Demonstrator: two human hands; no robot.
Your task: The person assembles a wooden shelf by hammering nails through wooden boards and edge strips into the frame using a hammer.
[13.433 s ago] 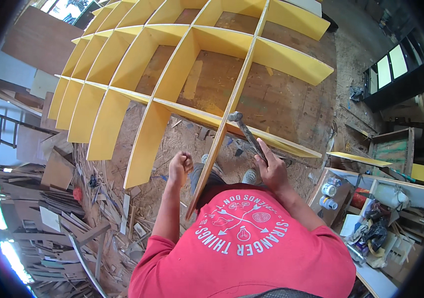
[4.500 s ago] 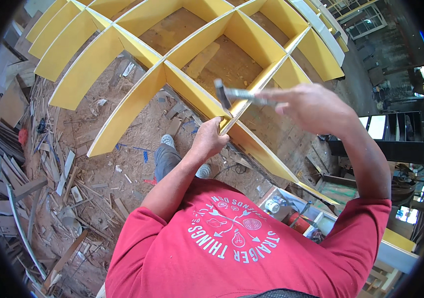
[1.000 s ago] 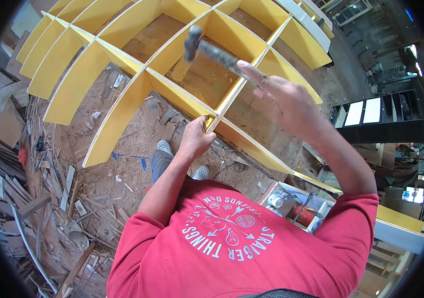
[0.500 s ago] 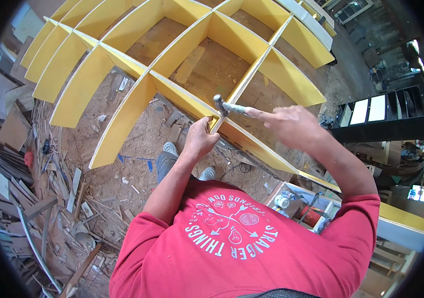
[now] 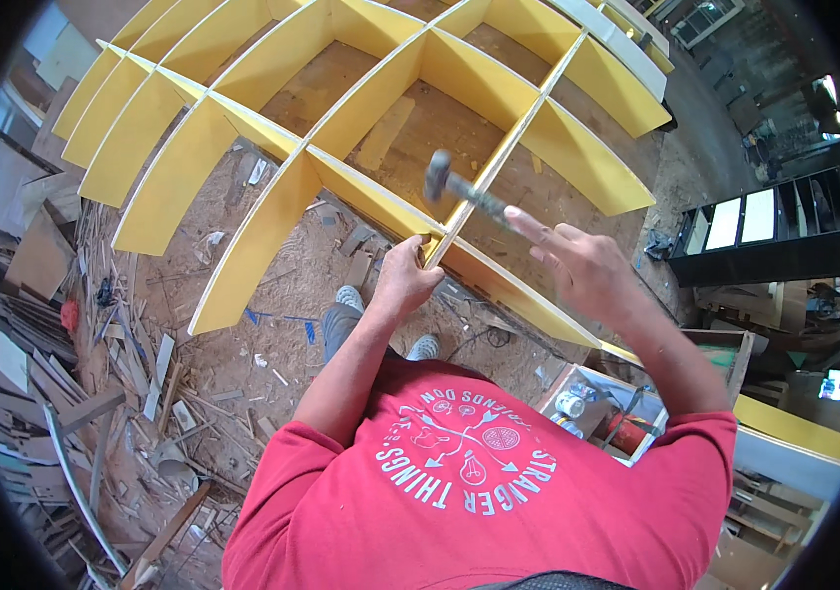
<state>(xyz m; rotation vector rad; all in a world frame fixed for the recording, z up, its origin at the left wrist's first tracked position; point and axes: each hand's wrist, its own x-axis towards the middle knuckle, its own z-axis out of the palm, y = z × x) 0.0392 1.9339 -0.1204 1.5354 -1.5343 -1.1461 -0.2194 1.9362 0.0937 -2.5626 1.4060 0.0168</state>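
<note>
Yellow panels with pale edges interlock into a large curved grid frame (image 5: 485, 84). At its near joint, my left hand (image 5: 406, 279) is closed around the short end of a yellow panel (image 5: 432, 252), fingertips pressed against it. My right hand (image 5: 582, 264) holds a hammer (image 5: 479, 197) by its handle, the index finger stretched along it. The hammer head (image 5: 438, 175) is raised in the air above the frame, a little beyond the joint and apart from it. Any nail or fastener at the joint is too small to make out.
Wood scraps (image 5: 159, 379) and sawdust cover the floor at left, around my feet. An open box (image 5: 627, 388) with bottles and a red cylinder stands at my right. Farther right is a black shelf unit (image 5: 774, 231). Curved panel ends (image 5: 233, 265) jut out toward me on the left.
The hammer head has risen from the joint, and my right hand has moved lower. My left hand keeps its grip at the joint. The whole view has shifted slightly.
</note>
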